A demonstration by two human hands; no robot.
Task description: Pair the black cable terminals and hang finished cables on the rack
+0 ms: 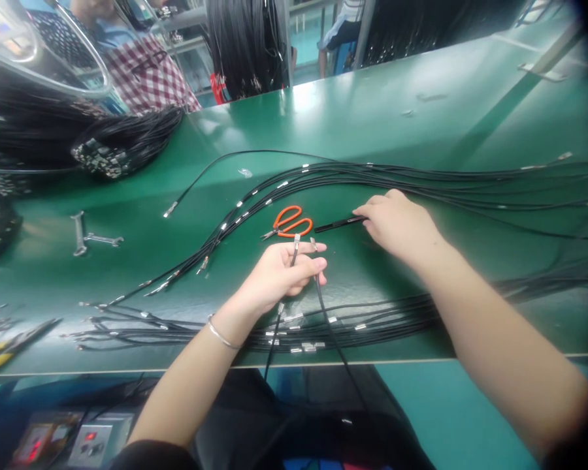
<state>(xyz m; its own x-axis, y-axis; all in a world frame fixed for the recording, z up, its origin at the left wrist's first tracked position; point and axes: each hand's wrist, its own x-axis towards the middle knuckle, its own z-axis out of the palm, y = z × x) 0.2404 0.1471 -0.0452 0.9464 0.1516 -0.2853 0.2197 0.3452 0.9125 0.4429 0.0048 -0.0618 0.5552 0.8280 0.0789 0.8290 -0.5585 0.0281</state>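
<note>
Cables [294, 253] gripped in curled left hand [281, 274], metal tips up. Sleeve [336, 224] pinched by right hand [396, 225] on table [421, 117], just beside scissors [289, 223].

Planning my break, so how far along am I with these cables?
Possibly done: the ferruled cables bunched at the near edge. In hand: your left hand grips two cable ends; your right hand touches a short black tube beside the orange scissors. Seemingly left: the long cables spread behind them.
</note>
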